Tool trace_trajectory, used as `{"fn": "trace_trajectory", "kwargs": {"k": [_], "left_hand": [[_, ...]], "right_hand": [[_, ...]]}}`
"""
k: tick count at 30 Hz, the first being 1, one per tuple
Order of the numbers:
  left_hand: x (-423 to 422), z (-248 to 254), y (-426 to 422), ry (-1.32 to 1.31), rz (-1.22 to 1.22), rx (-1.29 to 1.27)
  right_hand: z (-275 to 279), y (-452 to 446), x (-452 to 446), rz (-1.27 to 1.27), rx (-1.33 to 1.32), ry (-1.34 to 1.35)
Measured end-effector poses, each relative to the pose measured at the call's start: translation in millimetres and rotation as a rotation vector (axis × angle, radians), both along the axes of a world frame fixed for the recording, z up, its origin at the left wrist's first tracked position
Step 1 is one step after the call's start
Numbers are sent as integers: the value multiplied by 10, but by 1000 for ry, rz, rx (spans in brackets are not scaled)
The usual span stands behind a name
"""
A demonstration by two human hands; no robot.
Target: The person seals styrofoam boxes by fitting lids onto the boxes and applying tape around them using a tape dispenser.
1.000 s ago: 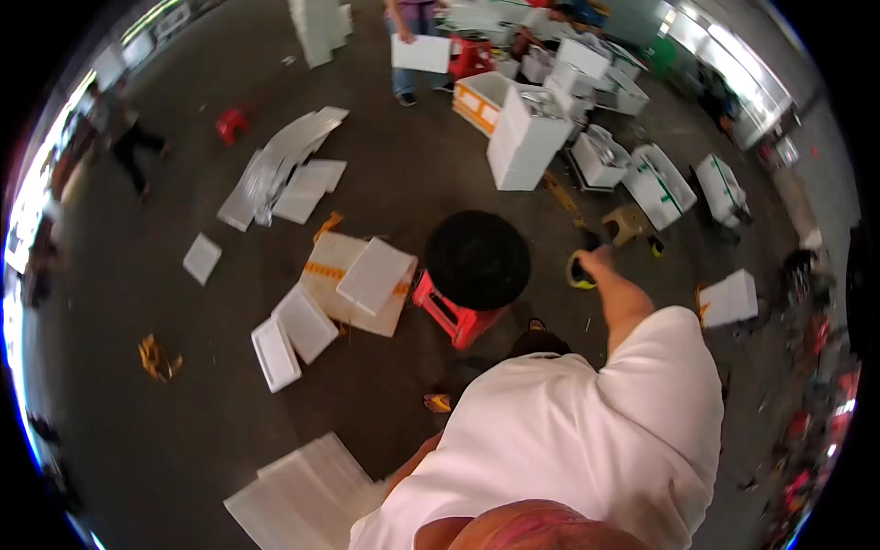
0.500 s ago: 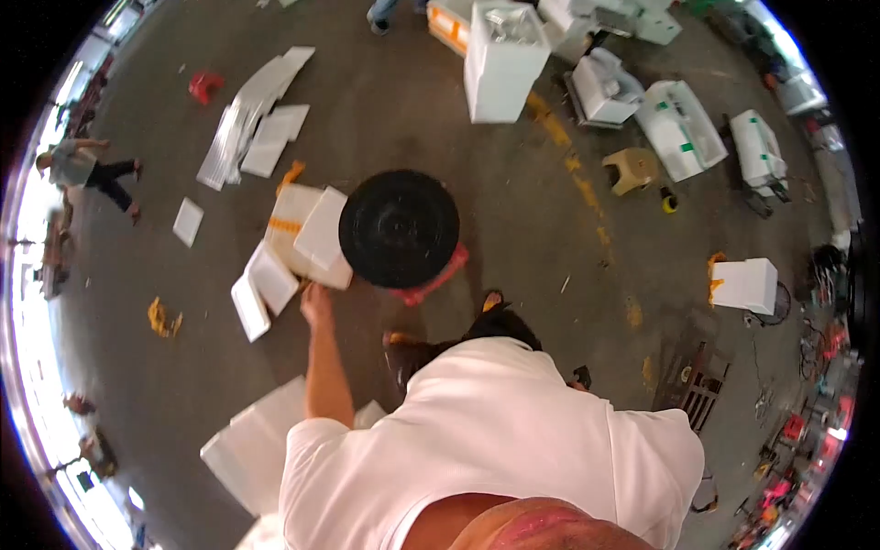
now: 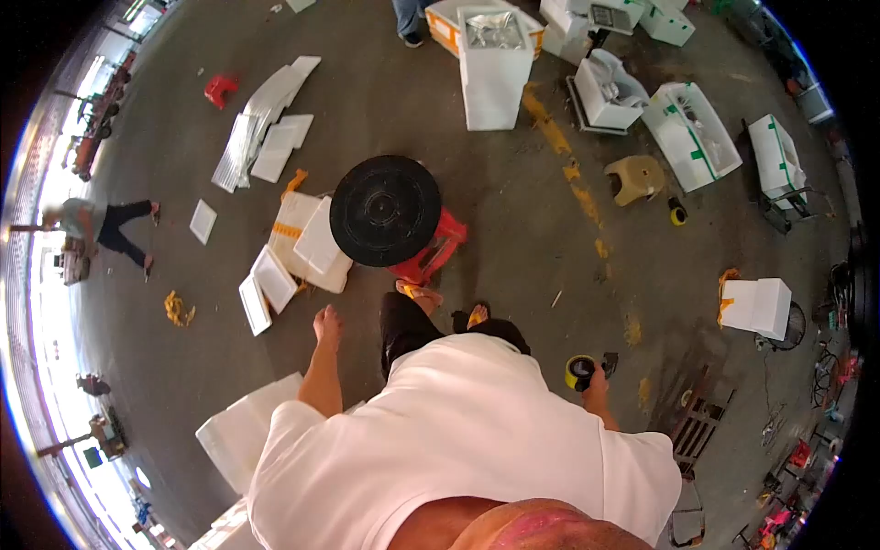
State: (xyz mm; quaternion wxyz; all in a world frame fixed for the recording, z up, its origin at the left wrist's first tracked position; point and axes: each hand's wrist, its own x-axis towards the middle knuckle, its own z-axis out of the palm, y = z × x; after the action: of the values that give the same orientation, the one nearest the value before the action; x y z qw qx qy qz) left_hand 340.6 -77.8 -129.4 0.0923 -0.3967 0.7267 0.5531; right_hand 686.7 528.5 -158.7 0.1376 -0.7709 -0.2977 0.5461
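My left hand hangs over the floor just right of two white foam lids, with nothing in it and its fingers loosely apart. At my right side, my right hand is closed on a tape dispenser with a yellow roll. A round black disc rests on a red stool in front of my feet. Partly under the disc's left edge lie a white panel and a larger taped foam piece.
White foam boxes stand ahead and to the right. A tan stool and another tape roll are on the floor. Foam sheets lie at left, a pallet at right. A person is at far left.
My right hand has come back from beyond the black disc to my side with the dispenser. My left hand has moved slightly back from the foam lids. The view has tilted down.
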Motion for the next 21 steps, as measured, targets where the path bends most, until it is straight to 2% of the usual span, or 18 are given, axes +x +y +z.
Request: {"fn": "trace_trajectory", "kwargs": {"k": [1, 3, 4, 6, 7, 9, 10, 11, 12, 14, 16, 17, 18, 19, 21], "left_hand": [[19, -219, -56, 92, 9, 41], [144, -163, 105, 58, -37, 49], [195, -374, 43, 79, -229, -44], [351, -774, 60, -1, -313, -9], [400, -884, 205, -98, -208, 127], [415, -597, 644, -344, -136, 156], [343, -610, 813, -337, -146, 172], [308, -732, 910, -343, -229, 157], [255, -875, 973, -344, -312, 140], [-14, -1099, 1082, -335, -479, 92], [-430, -772, 1492, -417, -196, 194], [-615, -811, 1506, -435, -214, 194], [-929, -1096, 1487, -384, -239, 358], [-1118, -1246, 1505, -335, -250, 525], [-1590, -1270, 1772, -273, -196, 624]], "right_hand": [[8, 106, -123, -7, 14, 20], [-43, 212, -343, -25, 20, 62], [-163, 299, -499, -34, 22, 88], [-362, 509, -689, 142, 44, 321], [-342, 512, -872, 134, 46, 328], [-277, 614, -1474, 3, -11, 199], [-287, 633, -1689, -3, 21, 186], [-346, 663, -1910, -7, 53, 170], [-349, 703, -2123, -3, 43, 269], [-281, 801, -2510, 71, 26, 198], [-364, 979, -2751, 80, 14, 153], [-467, 1072, -2727, 188, 0, 171], [-485, 1210, -2793, 302, -5, 196], [-352, 1259, -2828, 300, 4, 183], [-11, 1300, -2899, 300, -63, 152]]}}
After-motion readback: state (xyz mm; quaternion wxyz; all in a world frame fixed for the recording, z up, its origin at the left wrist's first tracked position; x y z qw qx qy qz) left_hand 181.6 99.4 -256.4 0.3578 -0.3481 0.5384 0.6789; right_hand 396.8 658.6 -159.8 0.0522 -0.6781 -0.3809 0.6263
